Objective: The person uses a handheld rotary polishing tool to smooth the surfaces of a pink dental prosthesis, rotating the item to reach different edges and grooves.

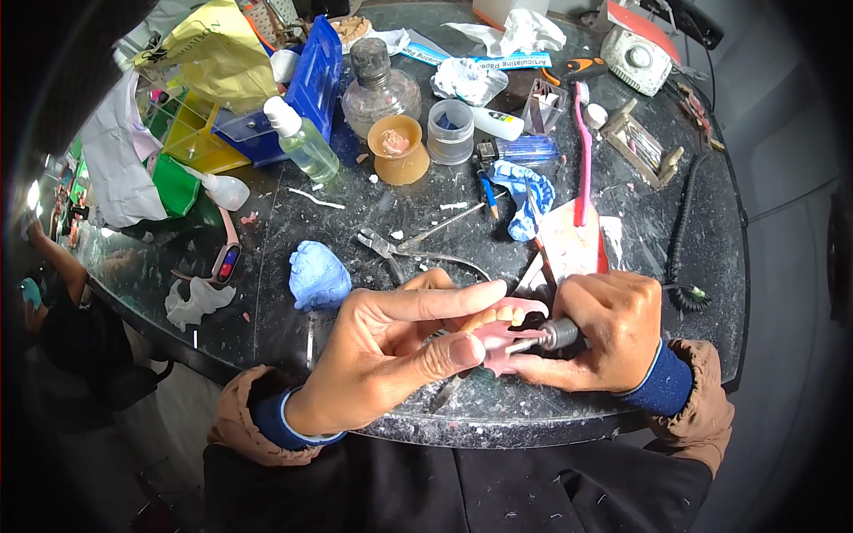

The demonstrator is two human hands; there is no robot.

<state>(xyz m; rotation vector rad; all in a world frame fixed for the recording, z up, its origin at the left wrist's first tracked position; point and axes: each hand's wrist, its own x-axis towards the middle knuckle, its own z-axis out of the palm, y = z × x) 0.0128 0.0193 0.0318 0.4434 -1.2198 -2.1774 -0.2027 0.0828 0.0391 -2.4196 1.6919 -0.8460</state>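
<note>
From my seat I see the left hand (pixel 391 351) pinching a pink denture (pixel 502 333) between thumb and forefinger, low over the near edge of the dark tabletop (pixel 293 222). The teeth face up and away, so the pink base is turned toward the tool. The fingers (pixel 449 349) are closed firmly on it, which looks like a grip meant to keep it from twisting.

The right hand (pixel 604 333) is clenched around a metal handpiece (pixel 555 335), held much like a pen, and its slim bur touches the pink base. The two hands sit close together, apparently bracing each other for fine control.

A coiled black cord (pixel 682 231) runs from near the right hand back toward a white control box (pixel 638 58) at the far edge (far enough to stay out of the way).

Everything else lies beyond the hands — a blue cast (pixel 317 274) just past the left hand, pliers (pixel 384 246) beside it, an orange bowl (pixel 398 147), a clear spray bottle (pixel 299 138) and a pink toothbrush (pixel 583 155). All are within reach, yet apart from the denture.
</note>
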